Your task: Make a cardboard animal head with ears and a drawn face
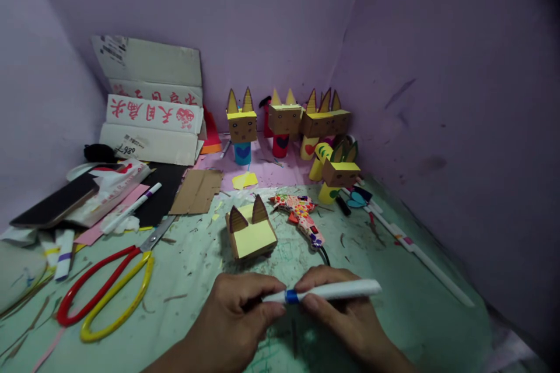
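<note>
Between my two hands lies a white marker pen (345, 289) with a blue band, held level above the front of the table. The fingers of my left hand (240, 315) pinch its narrower left end, which looks like the cap. My right hand (341, 315) grips the white barrel just right of the blue band. Beyond my hands sits a small cardboard box head (254, 242) with a pale yellow top and two brown pointed ears. To its right is a glue gun (301, 215) with a colourful pattern and a black cord.
Red-and-yellow scissors (116, 285) lie at the left. Several cardboard figures with ears, one on a blue tube (242, 153), stand at the back. Folded cardboard (153, 128), a brown cardboard piece (196, 191) and more markers surround them. A purple wall (459, 128) rises at the right.
</note>
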Motion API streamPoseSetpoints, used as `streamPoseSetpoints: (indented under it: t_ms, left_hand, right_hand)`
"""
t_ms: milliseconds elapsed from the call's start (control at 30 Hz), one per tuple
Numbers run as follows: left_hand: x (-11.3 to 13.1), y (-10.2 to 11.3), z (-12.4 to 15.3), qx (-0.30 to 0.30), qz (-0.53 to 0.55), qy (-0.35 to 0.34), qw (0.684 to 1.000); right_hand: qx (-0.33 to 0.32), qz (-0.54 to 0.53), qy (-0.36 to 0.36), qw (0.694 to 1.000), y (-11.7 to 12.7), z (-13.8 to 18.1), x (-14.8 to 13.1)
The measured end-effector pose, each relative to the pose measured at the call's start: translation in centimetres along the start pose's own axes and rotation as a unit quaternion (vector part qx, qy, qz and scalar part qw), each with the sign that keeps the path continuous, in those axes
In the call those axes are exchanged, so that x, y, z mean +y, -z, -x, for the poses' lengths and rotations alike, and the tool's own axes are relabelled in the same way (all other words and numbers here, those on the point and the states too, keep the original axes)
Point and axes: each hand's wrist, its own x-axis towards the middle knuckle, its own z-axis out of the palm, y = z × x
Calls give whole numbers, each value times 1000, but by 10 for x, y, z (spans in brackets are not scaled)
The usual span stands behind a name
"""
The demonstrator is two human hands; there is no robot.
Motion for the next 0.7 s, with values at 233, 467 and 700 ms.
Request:
streamPoseSetpoints:
  t_ms: [233,467,700]
  left_hand:
    - [-4,-2,3,-1,38,-15,999]
    - [-10,-8,11,28,25,-86,996]
    - [-22,-20,8,152,-2,-220,964]
  right_hand:
    - [-11,-22,5,1000,3,-3,2]
    - [-59,-184,-44,980,4,-4,10]
    - [-37,-145,1,989,-2,2,17]
